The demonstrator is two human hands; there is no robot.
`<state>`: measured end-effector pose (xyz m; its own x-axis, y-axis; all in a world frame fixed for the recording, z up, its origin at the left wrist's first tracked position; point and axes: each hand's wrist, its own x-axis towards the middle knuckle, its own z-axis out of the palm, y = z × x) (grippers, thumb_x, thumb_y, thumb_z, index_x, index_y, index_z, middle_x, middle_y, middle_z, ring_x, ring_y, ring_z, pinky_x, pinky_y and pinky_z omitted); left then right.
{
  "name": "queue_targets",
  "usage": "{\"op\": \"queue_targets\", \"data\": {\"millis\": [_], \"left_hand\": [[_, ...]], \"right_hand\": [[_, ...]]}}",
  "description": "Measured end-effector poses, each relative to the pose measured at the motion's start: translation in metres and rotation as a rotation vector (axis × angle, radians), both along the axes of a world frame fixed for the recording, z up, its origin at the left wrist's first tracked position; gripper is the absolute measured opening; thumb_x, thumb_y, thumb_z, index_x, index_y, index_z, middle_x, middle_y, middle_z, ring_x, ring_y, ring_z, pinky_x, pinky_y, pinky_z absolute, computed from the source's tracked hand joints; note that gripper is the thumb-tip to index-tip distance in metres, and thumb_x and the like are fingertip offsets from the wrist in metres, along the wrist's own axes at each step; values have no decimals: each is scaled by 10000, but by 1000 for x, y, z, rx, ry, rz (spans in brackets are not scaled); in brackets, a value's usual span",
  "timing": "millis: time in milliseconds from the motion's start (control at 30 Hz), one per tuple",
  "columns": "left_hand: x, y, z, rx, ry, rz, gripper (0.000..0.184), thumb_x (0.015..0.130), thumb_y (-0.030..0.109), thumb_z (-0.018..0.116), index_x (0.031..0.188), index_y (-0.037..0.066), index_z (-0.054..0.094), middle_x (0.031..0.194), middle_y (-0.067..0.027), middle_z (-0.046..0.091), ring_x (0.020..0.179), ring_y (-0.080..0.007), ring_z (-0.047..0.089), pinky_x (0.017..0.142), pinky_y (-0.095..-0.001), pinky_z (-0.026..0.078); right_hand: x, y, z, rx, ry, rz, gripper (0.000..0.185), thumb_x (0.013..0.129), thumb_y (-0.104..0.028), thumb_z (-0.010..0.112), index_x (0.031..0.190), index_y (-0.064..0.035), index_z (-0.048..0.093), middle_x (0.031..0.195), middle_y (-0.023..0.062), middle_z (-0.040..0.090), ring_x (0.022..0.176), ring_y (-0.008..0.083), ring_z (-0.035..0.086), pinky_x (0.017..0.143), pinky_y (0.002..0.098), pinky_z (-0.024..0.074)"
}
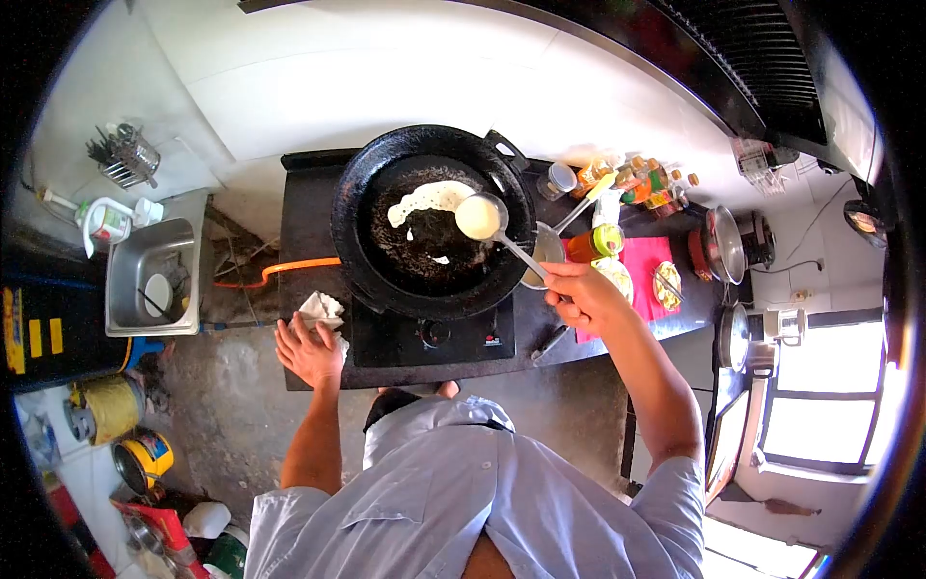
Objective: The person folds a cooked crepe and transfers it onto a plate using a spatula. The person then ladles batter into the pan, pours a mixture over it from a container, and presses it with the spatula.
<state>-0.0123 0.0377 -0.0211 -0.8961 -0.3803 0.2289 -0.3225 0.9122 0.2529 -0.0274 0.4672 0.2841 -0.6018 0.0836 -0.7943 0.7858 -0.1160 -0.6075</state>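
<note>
My right hand (581, 292) is closed round the handle of a metal ladle (479, 218). The ladle's bowl holds pale, creamy batter and is over the right part of a big black wok (355, 253). A curved strip of batter (424, 200) lies on the wok's inner surface, with a few small spots below it. My left hand (311, 352) is at the counter's front left, fingers spread over a crumpled white cloth or paper (322, 311); how firmly they touch it I cannot tell. Under the wok is a black gas stove (395, 340).
Right of the wok are a metal bowl (546, 243), a lidded jar (596, 242) and plates of food (667, 286) on a red cloth (644, 253). Bottles (661, 183) line the wall. An orange hose (289, 266) runs left, toward a steel sink (128, 253).
</note>
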Motion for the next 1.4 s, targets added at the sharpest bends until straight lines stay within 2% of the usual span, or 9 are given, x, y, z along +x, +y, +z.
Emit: {"op": "queue_targets", "data": {"millis": [100, 433, 700, 1100, 1400], "left_hand": [[1, -1, -1, -69, -24, 0, 572, 1031, 483, 517, 1497, 153, 540, 1611, -187, 434, 1495, -387, 379, 1218, -539, 271], [-1, -1, -1, -3, -76, 19, 576, 1029, 468, 515, 1518, 163, 515, 1641, -178, 390, 1533, -373, 309, 1245, -537, 216], [-1, -1, -4, 15, -66, 29, 586, 1008, 479, 518, 1503, 167, 542, 1636, -176, 396, 1539, -380, 309, 1249, -565, 207], [-1, -1, 0, 21, -38, 15, 580, 1003, 466, 539, 1496, 161, 551, 1626, -191, 409, 1526, -389, 332, 1245, -563, 223], [-1, -1, -4, 3, -29, 8, 581, 1004, 461, 539, 1499, 156, 550, 1624, -203, 408, 1521, -395, 339, 1240, -560, 227]], "right_hand": [[15, -2, 8, 7, -30, -4, 441, 1050, -118, 597, 1481, -64, 524, 830, 71, 602, 474, 73, 419, 371, 240, 282], [32, -20, 7, -46, -56, 106, 438, 1062, -158, 586, 1486, -65, 532, 827, 54, 602, 459, 60, 395, 369, 233, 270], [4, -52, 3, -61, -36, 221, 439, 1077, -176, 562, 1499, -65, 516, 835, 43, 583, 468, 65, 410, 382, 238, 276], [-63, -65, -10, 17, 68, 179, 372, 1045, -120, 572, 1407, -32, 568, 823, 54, 578, 467, 64, 400, 380, 242, 283], [-70, -31, -11, 111, 123, 125, 459, 1060, -123, 566, 1509, -46, 507, 830, 49, 586, 490, 55, 399, 390, 234, 284]]}}
